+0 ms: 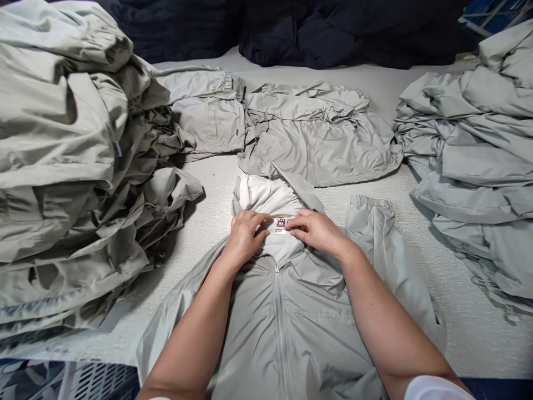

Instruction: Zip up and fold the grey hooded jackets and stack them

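A light grey hooded jacket [254, 328] lies front up on the table, with its zip closed to the neck and its pale hood lining showing. A white neck label [281, 223] with a dark and red logo sits inside the collar. My left hand [246, 236] is closed at the left of the label, its thumb and fingers pinching the collar fabric. From the right, my right hand [318, 229] pinches at the label's edge with thumb and forefinger. The zip pull [277, 268] hangs just below both hands. One jacket sleeve with a gathered cuff [370, 203] lies to the right.
A tall pile of grey garments [62, 166] rises on the left, and another garment pile [491, 166] stands on the right. Folded grey garments [316, 139] lie beyond the hood. Dark fabric bundles [333, 33] line the back. A white plastic basket [97, 380] is at lower left.
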`<action>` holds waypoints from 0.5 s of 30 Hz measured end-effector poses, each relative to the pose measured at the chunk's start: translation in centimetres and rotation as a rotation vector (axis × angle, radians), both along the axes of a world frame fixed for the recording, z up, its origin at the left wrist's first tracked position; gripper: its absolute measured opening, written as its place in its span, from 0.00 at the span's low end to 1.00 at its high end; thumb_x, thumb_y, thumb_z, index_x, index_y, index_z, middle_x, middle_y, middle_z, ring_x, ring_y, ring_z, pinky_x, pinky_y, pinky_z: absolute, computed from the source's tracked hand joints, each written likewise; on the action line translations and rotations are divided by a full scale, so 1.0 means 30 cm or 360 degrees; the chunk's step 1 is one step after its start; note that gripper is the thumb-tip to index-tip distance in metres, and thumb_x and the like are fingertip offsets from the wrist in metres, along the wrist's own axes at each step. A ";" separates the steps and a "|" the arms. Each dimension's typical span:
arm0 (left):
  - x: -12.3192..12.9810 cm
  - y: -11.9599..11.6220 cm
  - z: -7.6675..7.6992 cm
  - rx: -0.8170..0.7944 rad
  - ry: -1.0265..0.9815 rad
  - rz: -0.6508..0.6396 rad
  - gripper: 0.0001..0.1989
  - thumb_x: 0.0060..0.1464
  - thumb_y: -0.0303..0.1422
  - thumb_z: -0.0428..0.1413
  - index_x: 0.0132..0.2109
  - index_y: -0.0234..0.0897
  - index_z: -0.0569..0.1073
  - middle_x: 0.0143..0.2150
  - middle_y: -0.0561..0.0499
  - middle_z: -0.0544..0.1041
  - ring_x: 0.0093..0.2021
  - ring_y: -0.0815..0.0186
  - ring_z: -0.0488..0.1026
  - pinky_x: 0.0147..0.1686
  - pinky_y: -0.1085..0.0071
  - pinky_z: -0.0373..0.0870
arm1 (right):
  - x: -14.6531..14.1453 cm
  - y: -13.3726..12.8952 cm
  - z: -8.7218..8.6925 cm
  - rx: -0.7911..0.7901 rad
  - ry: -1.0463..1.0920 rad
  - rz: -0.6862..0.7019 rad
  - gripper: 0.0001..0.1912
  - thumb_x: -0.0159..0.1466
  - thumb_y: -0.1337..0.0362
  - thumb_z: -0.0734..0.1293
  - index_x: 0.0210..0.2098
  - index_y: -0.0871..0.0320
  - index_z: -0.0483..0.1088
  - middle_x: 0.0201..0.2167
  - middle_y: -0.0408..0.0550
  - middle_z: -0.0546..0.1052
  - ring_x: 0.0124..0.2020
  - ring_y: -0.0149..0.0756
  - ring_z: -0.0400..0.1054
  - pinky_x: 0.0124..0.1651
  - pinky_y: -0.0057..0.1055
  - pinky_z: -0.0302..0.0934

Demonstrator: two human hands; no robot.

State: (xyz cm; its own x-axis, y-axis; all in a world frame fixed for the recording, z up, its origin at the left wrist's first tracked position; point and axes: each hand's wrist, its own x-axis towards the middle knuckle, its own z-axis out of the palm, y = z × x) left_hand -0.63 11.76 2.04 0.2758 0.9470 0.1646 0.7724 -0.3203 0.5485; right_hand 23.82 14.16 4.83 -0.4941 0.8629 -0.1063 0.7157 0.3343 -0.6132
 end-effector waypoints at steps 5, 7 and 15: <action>-0.001 -0.004 -0.014 0.0142 0.0062 -0.0080 0.22 0.62 0.24 0.61 0.58 0.52 0.81 0.45 0.48 0.78 0.49 0.57 0.72 0.53 0.57 0.68 | 0.003 0.001 -0.001 0.0020 0.0031 -0.0002 0.11 0.67 0.68 0.71 0.44 0.50 0.85 0.39 0.46 0.77 0.40 0.36 0.73 0.43 0.29 0.61; -0.001 -0.006 -0.024 0.0183 0.0079 -0.0099 0.20 0.63 0.24 0.61 0.55 0.53 0.83 0.44 0.49 0.77 0.48 0.58 0.71 0.52 0.58 0.67 | 0.004 0.001 -0.002 0.0019 0.0053 0.0000 0.10 0.67 0.68 0.71 0.43 0.50 0.85 0.38 0.45 0.78 0.39 0.35 0.72 0.43 0.29 0.60; 0.000 -0.003 -0.021 0.0173 0.0052 -0.0118 0.12 0.64 0.27 0.62 0.48 0.49 0.85 0.43 0.48 0.78 0.48 0.57 0.71 0.51 0.57 0.67 | -0.006 0.001 -0.016 0.0087 0.0171 -0.0187 0.13 0.64 0.68 0.73 0.48 0.54 0.80 0.33 0.42 0.76 0.35 0.35 0.69 0.39 0.29 0.59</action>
State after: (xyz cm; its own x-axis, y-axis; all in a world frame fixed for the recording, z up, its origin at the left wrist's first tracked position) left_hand -0.64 11.68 1.40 0.3512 0.9010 0.2548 0.7614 -0.4332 0.4824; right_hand 23.65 14.20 4.36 -0.3952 0.9185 -0.0096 0.6831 0.2868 -0.6716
